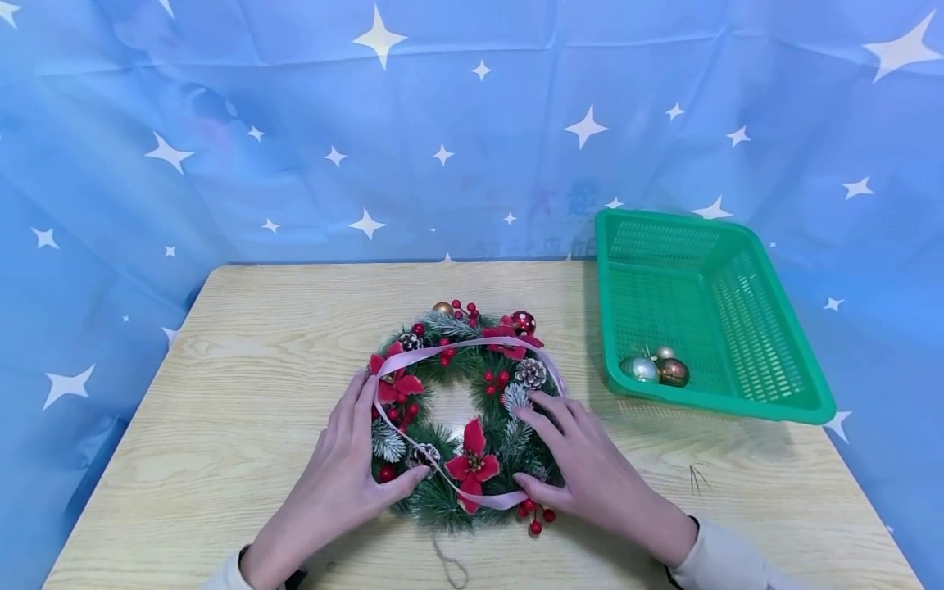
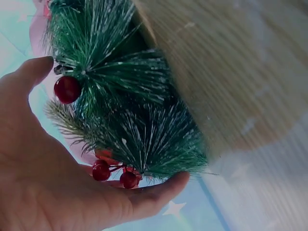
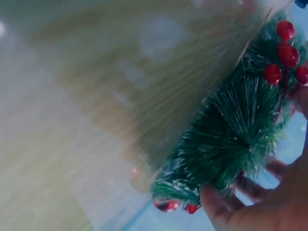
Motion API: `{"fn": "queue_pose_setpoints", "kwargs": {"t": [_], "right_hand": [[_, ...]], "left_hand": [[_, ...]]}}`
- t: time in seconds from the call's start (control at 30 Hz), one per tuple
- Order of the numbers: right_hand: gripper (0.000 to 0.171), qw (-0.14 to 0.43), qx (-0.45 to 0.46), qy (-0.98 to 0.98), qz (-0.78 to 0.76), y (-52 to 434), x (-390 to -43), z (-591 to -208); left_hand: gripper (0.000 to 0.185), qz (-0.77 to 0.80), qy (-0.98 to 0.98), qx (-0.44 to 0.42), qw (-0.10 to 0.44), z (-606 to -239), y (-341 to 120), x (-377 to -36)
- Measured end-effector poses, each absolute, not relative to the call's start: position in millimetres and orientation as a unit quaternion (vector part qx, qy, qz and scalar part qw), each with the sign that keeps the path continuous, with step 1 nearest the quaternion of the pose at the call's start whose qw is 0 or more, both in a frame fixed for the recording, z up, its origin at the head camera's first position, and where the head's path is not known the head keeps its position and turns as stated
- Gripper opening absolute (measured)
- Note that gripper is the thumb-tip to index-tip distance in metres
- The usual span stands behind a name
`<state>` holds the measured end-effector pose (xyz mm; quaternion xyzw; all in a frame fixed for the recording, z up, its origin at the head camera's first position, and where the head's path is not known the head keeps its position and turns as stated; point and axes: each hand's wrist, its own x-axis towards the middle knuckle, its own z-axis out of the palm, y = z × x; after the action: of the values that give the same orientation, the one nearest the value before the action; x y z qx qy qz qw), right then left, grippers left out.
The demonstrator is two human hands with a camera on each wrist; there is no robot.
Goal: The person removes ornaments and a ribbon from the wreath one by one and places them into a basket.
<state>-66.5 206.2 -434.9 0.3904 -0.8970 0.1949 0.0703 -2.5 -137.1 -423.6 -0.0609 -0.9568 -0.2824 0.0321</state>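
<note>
Green wreath (image 1: pixel 463 410) flat on wooden worktop (image 1: pixel 243 344), left hand (image 1: pixel 341 475) and right hand (image 1: pixel 583 459) open, fingers resting on its edges

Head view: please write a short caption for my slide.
Both hands, left and right, rest on a wreath beside a green basket.

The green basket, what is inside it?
Inside the green basket, three shiny ball ornaments lie at its near left corner: silver, copper and a smaller pale one. The near wall covers a strip of the floor.
</note>
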Motion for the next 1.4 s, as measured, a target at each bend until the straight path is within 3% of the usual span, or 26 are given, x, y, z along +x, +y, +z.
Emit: {"fn": "queue_pose_setpoints", "kwargs": {"t": [0.4, 0.67, 1.03, 1.4], "right_hand": [[0.082, 0.062, 0.375, -0.901, 0.208, 209, -64, -422], [0.082, 0.078, 0.386, -0.886, 0.242, 221, -81, -413], [0.099, 0.034, 0.384, -0.884, 0.266, 222, -99, -418], [0.092, 0.0, 0.384, -0.894, 0.231, 217, -105, -429]], "left_hand": [[0.134, -0.307, -0.946, -0.1, 0.026, -424, -140, -9], [0.134, -0.324, -0.938, -0.12, 0.0, -423, -147, -15], [0.135, -0.348, -0.921, -0.175, -0.008, -424, -157, -23], [0.128, -0.332, -0.928, -0.172, 0.004, -426, -159, -21]]}}
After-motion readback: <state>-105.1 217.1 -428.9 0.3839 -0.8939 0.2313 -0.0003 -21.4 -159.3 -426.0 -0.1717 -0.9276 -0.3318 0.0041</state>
